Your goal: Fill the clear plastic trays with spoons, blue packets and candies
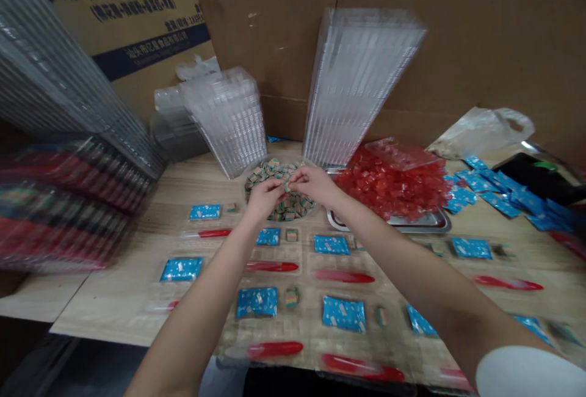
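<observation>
Over a round clear bowl (286, 220) full of small striped candies (274, 171), my two hands meet fingertip to fingertip. My left hand (267, 196) is closed in a pinch, and so is my right hand (315, 184). Between them is a small striped candy (287, 188), partly hidden by the fingers. In front of the bowl lie clear trays in rows. They carry blue packets (257, 303), red tube-like pieces (274, 349) and striped candies (292, 297). My forearms cover some of these trays.
A metal tray (442, 223) with a heap of red pieces (389, 186) is right of the bowl. Stacks of clear trays (357, 79) stand behind. Blue packets (501, 186) are piled at right. Filled packs (59, 207) are stacked at left, by a printed carton (137, 24).
</observation>
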The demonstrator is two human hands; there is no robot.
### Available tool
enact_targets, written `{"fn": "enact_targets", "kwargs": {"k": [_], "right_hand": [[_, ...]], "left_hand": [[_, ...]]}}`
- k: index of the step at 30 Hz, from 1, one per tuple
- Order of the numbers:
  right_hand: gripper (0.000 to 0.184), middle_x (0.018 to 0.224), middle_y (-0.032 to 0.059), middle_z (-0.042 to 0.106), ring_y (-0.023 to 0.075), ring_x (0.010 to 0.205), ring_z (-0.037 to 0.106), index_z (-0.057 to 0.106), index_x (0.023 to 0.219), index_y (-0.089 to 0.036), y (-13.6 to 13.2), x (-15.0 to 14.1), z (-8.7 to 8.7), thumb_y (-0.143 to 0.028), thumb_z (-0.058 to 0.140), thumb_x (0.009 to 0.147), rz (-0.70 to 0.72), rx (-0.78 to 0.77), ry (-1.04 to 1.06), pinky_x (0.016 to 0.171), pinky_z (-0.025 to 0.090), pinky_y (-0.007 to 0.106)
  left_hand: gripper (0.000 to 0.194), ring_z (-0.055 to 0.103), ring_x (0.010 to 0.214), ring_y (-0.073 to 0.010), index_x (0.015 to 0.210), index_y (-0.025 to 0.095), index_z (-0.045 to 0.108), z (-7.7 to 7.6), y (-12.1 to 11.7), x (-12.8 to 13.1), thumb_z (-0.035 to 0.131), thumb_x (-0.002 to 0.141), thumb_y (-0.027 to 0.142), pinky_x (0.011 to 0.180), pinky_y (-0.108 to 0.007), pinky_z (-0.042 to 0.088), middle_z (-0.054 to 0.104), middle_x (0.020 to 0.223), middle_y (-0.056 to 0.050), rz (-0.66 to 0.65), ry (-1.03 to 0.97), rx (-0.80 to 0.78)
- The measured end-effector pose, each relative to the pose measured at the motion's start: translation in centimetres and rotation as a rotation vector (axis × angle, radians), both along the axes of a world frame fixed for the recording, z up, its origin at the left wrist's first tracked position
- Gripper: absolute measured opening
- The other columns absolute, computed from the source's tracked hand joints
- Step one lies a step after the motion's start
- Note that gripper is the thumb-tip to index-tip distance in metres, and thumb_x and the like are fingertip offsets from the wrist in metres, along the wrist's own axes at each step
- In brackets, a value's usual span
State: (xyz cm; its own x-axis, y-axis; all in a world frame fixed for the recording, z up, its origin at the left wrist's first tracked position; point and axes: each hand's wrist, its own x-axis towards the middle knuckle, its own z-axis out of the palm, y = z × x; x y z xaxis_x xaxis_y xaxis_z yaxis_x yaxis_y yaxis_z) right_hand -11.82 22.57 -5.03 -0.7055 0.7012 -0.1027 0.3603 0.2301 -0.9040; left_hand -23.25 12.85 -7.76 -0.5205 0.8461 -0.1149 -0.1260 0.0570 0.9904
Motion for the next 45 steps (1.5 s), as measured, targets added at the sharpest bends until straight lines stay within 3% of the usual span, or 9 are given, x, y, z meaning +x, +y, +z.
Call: {"fn": "enact_targets", "kwargs": {"k": [7, 11, 14, 21, 25, 31, 34, 41, 45], "right_hand": [[0.008, 0.068, -0.0015, 0.063, 0.0104, 0.06, 0.058, 0.062, 0.081, -0.016, 0.1, 0.3, 0.1, -0.02, 0.058, 0.076, 0.031, 0.227, -0.162, 0.058, 0.045, 0.022], [0.013, 0.086, 0.0093, 0.069, 0.0197, 0.082, 0.063, 0.066, 0.082, -0.016, -0.1, 1.7, 0.2, -0.026, 0.06, 0.077, 0.137, 0.666, -0.468, 0.072, 0.046, 0.028], [0.009, 0.084, 0.0153, 0.069, 0.0263, 0.088, 0.062, 0.069, 0.073, -0.013, 0.0, 2.0, 0.0, -0.022, 0.067, 0.069, 0.212, 0.758, -0.606, 0.077, 0.044, 0.032], [0.01, 0.068, 0.0023, 0.07, 0.0182, 0.073, 0.063, 0.07, 0.062, -0.021, 3.0, 0.9, -0.3, -0.011, 0.068, 0.062, 0.252, 0.634, -0.587, 0.065, 0.045, 0.025], [0.012, 0.071, 0.0001, 0.07, 0.0128, 0.066, 0.061, 0.072, 0.08, -0.018, 3.8, 1.4, -0.6, -0.02, 0.065, 0.071, 0.208, 0.529, -0.48, 0.059, 0.046, 0.022], [0.012, 0.062, -0.0022, 0.065, 0.0054, 0.049, 0.052, 0.07, 0.081, -0.014, 2.6, 1.9, 0.1, -0.016, 0.067, 0.07, 0.069, -0.159, -0.025, 0.049, 0.044, 0.017], [0.013, 0.061, -0.0023, 0.064, 0.0048, 0.049, 0.052, 0.069, 0.079, -0.015, 1.5, 1.3, 1.1, -0.016, 0.072, 0.066, 0.064, -0.358, 0.094, 0.047, 0.044, 0.016], [0.009, 0.059, -0.0032, 0.064, 0.0049, 0.05, 0.054, 0.067, 0.071, -0.013, 0.0, 1.1, 1.6, -0.007, 0.07, 0.066, -0.024, -0.337, 0.097, 0.048, 0.047, 0.015], [0.004, 0.059, -0.0021, 0.063, 0.0046, 0.05, 0.055, 0.066, 0.071, -0.012, 0.4, 1.9, 1.8, -0.008, 0.067, 0.071, 0.015, -0.438, 0.132, 0.049, 0.048, 0.014]], "left_hand": [[0.024, 0.061, 0.066, -0.0136, 0.074, 0.015, 0.069, 0.1, -0.5, 0.2, 0.071, 0.062, 0.036, 0.068, -0.027, 0.05, 0.067, 0.071, -0.002, -0.046, -0.004, -0.023], [0.022, 0.057, 0.062, -0.0114, 0.074, 0.016, 0.066, -0.9, -0.5, -0.5, 0.068, 0.066, 0.036, 0.062, -0.023, 0.047, 0.063, 0.066, 0.001, 0.054, 0.065, -0.01], [0.02, 0.056, 0.061, -0.0114, 0.074, 0.016, 0.064, -1.5, -0.4, -0.8, 0.067, 0.067, 0.035, 0.061, -0.023, 0.046, 0.062, 0.064, 0.001, 0.108, 0.117, -0.004], [0.016, 0.059, 0.059, -0.0122, 0.079, 0.017, 0.065, -1.9, -0.2, -0.7, 0.065, 0.069, 0.029, 0.059, -0.023, 0.046, 0.065, 0.067, 0.0, 0.124, 0.139, -0.031], [0.011, 0.061, 0.062, -0.0132, 0.075, 0.018, 0.065, -2.1, 0.0, -0.7, 0.067, 0.067, 0.024, 0.062, -0.024, 0.047, 0.065, 0.065, 0.001, 0.141, 0.121, -0.043], [0.006, 0.061, 0.061, -0.0129, 0.07, 0.018, 0.064, -1.7, 0.3, -0.3, 0.067, 0.066, 0.02, 0.064, -0.025, 0.049, 0.063, 0.061, 0.002, 0.131, -0.001, -0.047], [0.003, 0.061, 0.058, -0.0115, 0.069, 0.017, 0.063, -0.9, 0.4, 0.5, 0.066, 0.068, 0.016, 0.065, -0.026, 0.05, 0.063, 0.062, 0.003, 0.092, -0.125, -0.051], [0.004, 0.063, 0.067, -0.0082, 0.076, 0.014, 0.065, 1.2, -0.6, 1.5, 0.062, 0.077, 0.016, 0.074, -0.022, 0.053, 0.068, 0.072, -0.002, -0.025, -0.441, -0.042], [0.009, 0.064, 0.067, -0.0075, 0.08, 0.011, 0.067, 2.1, -1.2, 1.9, 0.065, 0.072, 0.006, 0.068, -0.016, 0.052, 0.07, 0.077, -0.004, -0.077, -0.528, -0.025]]}}
